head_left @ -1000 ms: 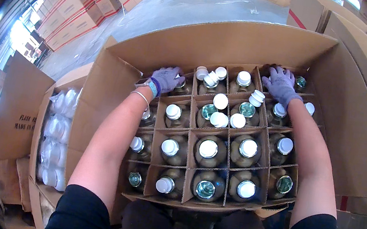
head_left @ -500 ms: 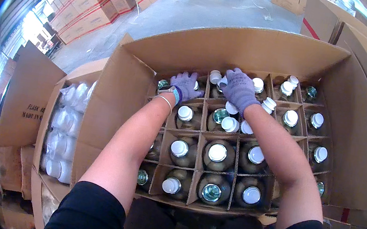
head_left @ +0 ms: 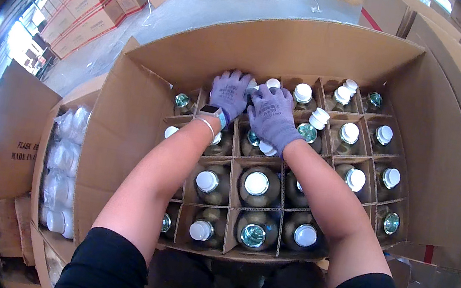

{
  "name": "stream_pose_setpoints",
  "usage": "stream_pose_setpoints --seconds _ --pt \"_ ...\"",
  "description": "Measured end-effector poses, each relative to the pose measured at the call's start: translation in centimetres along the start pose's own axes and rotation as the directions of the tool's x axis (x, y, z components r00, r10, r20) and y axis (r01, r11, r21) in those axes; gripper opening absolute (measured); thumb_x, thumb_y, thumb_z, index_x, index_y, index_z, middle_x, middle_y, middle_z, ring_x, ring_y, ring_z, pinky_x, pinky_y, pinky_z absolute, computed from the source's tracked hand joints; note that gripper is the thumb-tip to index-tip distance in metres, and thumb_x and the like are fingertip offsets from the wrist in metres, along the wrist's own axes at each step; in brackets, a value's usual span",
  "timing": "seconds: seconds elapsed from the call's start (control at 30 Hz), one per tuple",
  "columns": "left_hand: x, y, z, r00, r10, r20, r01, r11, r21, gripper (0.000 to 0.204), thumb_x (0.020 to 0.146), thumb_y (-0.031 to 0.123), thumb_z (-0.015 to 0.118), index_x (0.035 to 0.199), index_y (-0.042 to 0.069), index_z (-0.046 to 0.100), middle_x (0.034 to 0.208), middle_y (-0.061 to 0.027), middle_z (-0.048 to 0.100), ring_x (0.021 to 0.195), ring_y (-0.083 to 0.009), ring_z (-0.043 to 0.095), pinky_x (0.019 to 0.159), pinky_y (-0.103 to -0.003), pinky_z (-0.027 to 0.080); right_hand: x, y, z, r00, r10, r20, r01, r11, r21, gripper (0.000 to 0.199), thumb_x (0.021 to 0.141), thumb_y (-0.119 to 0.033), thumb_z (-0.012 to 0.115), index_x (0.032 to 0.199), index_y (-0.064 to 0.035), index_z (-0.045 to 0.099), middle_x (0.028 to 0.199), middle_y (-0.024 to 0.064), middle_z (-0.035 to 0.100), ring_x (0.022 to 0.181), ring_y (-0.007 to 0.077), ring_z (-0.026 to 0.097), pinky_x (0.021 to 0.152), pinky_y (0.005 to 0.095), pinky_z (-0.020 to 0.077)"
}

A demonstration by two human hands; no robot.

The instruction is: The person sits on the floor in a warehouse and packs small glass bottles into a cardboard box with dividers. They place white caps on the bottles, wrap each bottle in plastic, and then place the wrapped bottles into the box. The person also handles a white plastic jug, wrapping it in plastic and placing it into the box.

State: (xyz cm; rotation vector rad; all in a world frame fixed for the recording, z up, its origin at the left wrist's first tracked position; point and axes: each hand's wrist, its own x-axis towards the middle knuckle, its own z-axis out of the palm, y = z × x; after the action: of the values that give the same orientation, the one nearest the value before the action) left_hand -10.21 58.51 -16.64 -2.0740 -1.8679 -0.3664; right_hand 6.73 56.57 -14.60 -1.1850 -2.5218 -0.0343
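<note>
A large open cardboard carton (head_left: 280, 42) holds clear round-bodied bottles in divided compartments. Many have white caps, such as this white-capped bottle (head_left: 256, 184), while others show bare greenish glass mouths, like this uncapped bottle (head_left: 253, 235). Both hands wear purple-grey gloves over the far row. My left hand (head_left: 230, 92) is closed over a compartment, its fingers curled down; what they hold is hidden. My right hand (head_left: 272, 114) touches it from the right, closed round a white cap (head_left: 253, 84) partly visible between the hands. Loose white caps (head_left: 319, 118) lie among the bottle necks.
Cardboard dividers (head_left: 239, 163) separate the bottles. At left stands another open carton (head_left: 43, 153) with plastic-wrapped bottles (head_left: 65, 156). Stacked cartons (head_left: 88, 3) stand on the far-left floor, and flattened cardboard (head_left: 449, 54) leans at the right.
My right hand has moved left with the white cap to meet my left hand. My left hand's fingers, spread before, are now curled down. The whole view has shifted slightly.
</note>
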Motion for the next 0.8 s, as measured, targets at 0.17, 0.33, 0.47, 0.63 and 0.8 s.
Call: stream_pose_setpoints --seconds 0.17,0.33,0.47,0.63,0.8 --pt "1.4 1.5 -0.6 0.995 -0.073 0.063 0.063 0.987 0.148 0.024 0.084 0.026 0.064 0.105 0.016 0.067 0.112 -0.0109 0.062 0.109 -0.0329 0.059 0.087 -0.05 0.048 0.3 1.4 -0.5 0.995 -0.01 0.104 -0.004 0.992 0.128 0.033 0.09 -0.031 0.059 0.114 -0.0109 0.069 0.13 0.0112 0.055 0.117 0.0322 0.057 0.101 0.0496 0.0418" --pt "-0.8 -0.3 -0.4 0.984 -0.177 0.035 0.18 0.965 -0.191 0.023 0.077 0.022 0.067 0.1 0.015 0.066 0.109 -0.0092 0.062 0.103 -0.0308 0.061 0.083 -0.049 0.048 3.3 4.8 -1.9 0.977 0.201 0.069 -0.209 0.969 0.131 0.031 0.087 -0.021 0.061 0.116 -0.0172 0.069 0.126 0.0121 0.059 0.119 0.0312 0.059 0.098 0.0454 0.0489" --pt "-1.2 0.3 -2.5 0.999 -0.007 -0.054 -0.001 0.99 -0.138 0.038 0.075 0.024 0.071 0.111 0.016 0.061 0.107 -0.009 0.063 0.102 -0.032 0.061 0.083 -0.05 0.048 5.4 4.9 -2.0 0.953 0.101 0.286 -0.043 0.979 -0.201 0.04 0.088 -0.017 0.062 0.127 -0.0195 0.063 0.128 0.0162 0.056 0.12 0.034 0.057 0.098 0.0474 0.0483" --pt "1.0 0.4 -1.3 0.991 -0.122 0.046 0.121 0.992 0.031 0.033 0.076 0.027 0.071 0.106 0.015 0.065 0.108 -0.0105 0.063 0.104 -0.0324 0.061 0.083 -0.05 0.049 5.7 4.1 1.1 0.977 0.201 0.077 -0.186 0.969 -0.164 0.041 0.085 -0.018 0.064 0.126 -0.0188 0.058 0.124 0.0146 0.058 0.115 0.0337 0.06 0.097 0.0487 0.047" --pt "0.2 -0.4 0.5 0.994 0.005 -0.105 -0.011 0.998 -0.064 0.024 0.078 0.024 0.068 0.101 0.015 0.067 0.106 -0.0118 0.064 0.101 -0.0317 0.062 0.082 -0.048 0.049 3.9 6.1 -0.5 0.989 0.105 -0.106 -0.076 0.966 0.248 0.047 0.074 -0.025 0.077 0.115 -0.0133 0.055 0.114 0.0143 0.062 0.107 0.0347 0.062 0.092 0.048 0.0477"
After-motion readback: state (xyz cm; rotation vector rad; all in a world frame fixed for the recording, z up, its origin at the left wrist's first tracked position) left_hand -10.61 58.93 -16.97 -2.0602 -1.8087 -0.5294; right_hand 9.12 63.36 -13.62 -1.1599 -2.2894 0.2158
